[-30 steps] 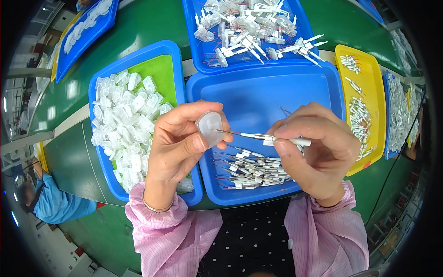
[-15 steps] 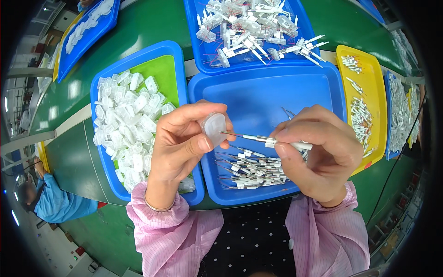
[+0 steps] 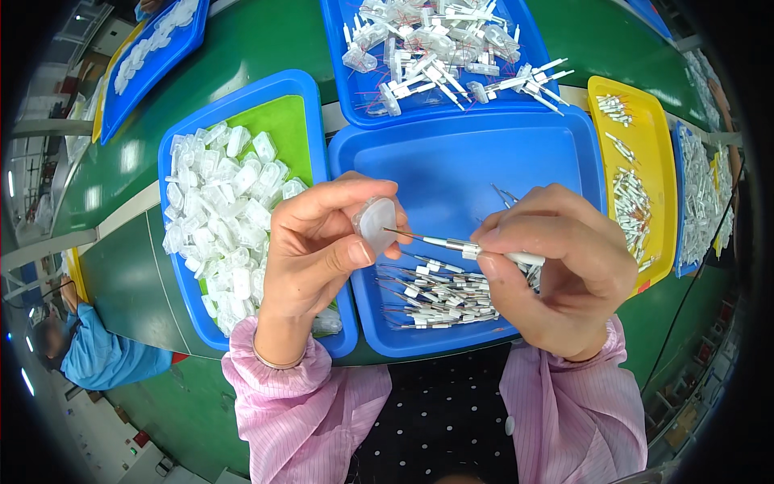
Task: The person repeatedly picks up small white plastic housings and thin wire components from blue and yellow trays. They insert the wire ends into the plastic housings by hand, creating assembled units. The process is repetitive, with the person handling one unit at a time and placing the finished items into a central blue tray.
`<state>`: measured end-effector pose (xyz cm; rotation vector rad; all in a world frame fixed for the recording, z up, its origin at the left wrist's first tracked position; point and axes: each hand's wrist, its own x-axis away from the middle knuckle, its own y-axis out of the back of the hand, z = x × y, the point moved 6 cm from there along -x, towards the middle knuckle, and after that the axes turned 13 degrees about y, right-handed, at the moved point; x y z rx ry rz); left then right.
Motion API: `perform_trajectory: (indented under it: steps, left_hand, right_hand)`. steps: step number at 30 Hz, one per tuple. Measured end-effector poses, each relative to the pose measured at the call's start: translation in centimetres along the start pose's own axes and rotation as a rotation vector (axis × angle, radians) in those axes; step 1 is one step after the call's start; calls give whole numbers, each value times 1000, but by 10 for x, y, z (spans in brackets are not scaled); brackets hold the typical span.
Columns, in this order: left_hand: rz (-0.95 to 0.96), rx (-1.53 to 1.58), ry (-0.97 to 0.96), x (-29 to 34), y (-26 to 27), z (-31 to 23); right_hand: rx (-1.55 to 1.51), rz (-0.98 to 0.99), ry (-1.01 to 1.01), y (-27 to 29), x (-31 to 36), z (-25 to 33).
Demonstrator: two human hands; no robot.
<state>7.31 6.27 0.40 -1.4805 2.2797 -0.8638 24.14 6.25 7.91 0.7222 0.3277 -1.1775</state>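
Observation:
My left hand [image 3: 316,250] is closed around the edge of a clear plastic cap [image 3: 377,224], its flat translucent face turned to the right. Between thumb and fingers, my right hand [image 3: 556,266] pinches a thin white rod-shaped part [image 3: 451,243] with a metal section and a dark fine tip. That tip points left and meets the face of the cap; whether it enters the cap I cannot tell. Both hands are over the front of a blue tray [image 3: 468,153]. Under them, several similar white and metal rod parts [image 3: 451,298] lie in that tray.
A blue tray [image 3: 171,149] at the left holds a heap of clear caps [image 3: 230,194] on a green sheet. Behind, another blue tray [image 3: 355,109] carries caps joined to white rods [image 3: 435,60]. A yellow tray [image 3: 663,185] stands right. A person in blue [image 3: 113,347] is at far left.
Almost nothing differs. The rod part and the cap have shifted very slightly in my fingers, with the tip still at the cap's face.

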Motion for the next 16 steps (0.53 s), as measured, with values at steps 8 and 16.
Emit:
perform_trajectory:
  steps: [8,16]
  left_hand:
    - [-15,-182,-42,0,-8,-4]
    - [-94,-365,22,6,-7,-7]
  right_hand:
    - [90,65,38,-4,-1,4]
    - [205,165,-156,-16,3,-17]
